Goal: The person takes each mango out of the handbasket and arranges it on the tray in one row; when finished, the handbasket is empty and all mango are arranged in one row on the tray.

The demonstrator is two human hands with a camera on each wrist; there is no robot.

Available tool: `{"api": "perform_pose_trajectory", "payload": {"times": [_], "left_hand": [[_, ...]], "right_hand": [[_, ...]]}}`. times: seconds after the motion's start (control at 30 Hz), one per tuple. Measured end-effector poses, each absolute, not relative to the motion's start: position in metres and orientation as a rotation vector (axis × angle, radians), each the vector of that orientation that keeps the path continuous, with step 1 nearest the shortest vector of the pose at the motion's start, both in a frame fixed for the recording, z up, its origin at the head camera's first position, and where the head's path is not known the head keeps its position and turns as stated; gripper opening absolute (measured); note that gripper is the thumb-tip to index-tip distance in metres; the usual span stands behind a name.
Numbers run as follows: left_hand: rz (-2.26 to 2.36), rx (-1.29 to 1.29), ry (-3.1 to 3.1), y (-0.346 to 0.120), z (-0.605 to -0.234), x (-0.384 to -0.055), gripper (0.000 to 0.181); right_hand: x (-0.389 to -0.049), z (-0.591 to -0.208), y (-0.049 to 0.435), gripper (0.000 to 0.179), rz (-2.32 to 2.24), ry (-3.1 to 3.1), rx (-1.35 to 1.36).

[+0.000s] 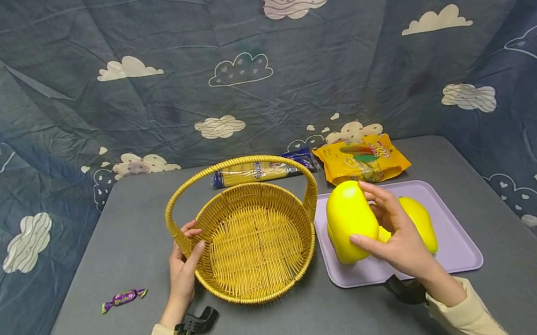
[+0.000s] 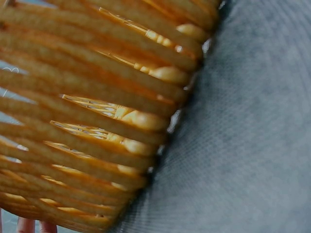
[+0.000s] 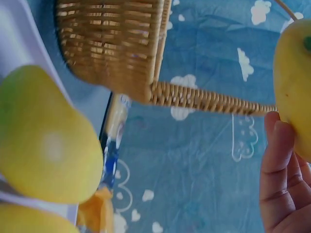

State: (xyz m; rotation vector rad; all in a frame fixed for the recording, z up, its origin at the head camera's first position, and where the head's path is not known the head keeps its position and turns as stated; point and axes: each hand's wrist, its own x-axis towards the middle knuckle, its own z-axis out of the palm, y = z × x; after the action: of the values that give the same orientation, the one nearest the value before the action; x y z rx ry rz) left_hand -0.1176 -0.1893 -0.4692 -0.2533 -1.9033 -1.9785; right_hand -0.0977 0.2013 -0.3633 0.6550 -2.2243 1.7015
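Note:
A round wicker basket (image 1: pixel 256 244) with a tall arched handle stands on the table, nothing inside it. My left hand (image 1: pixel 183 267) grips its left rim at the handle's foot; the left wrist view shows the basket's woven side (image 2: pixel 87 107) close up. Above the lilac tray (image 1: pixel 457 257), my right hand (image 1: pixel 396 236) holds a yellow mango (image 1: pixel 349 208) between thumb and fingers. More mangoes, one of them (image 1: pixel 419 223) at the right, lie on the tray, partly hidden by that hand and the held mango. In the right wrist view a tray mango (image 3: pixel 48 136) appears large.
Behind the basket lies a blue-ended pack of spaghetti (image 1: pixel 264 171). A yellow snack bag (image 1: pixel 362 159) sits behind the tray. One purple wrapped candy (image 1: pixel 124 298) is on the table's left. A dark cloth (image 1: pixel 235 25) with clouds hangs along the back and sides.

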Motion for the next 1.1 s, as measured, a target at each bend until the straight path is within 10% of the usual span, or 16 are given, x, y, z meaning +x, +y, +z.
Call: {"api": "perform_pose_trajectory", "payload": {"times": [1.1], "left_hand": [[-1.998, -0.267, -1.868, -0.188, -0.47, -0.119, 0.027]], "right_hand": [[-0.122, -0.403, 0.32, 0.067, 1.466, -2.212, -0.34]]}}
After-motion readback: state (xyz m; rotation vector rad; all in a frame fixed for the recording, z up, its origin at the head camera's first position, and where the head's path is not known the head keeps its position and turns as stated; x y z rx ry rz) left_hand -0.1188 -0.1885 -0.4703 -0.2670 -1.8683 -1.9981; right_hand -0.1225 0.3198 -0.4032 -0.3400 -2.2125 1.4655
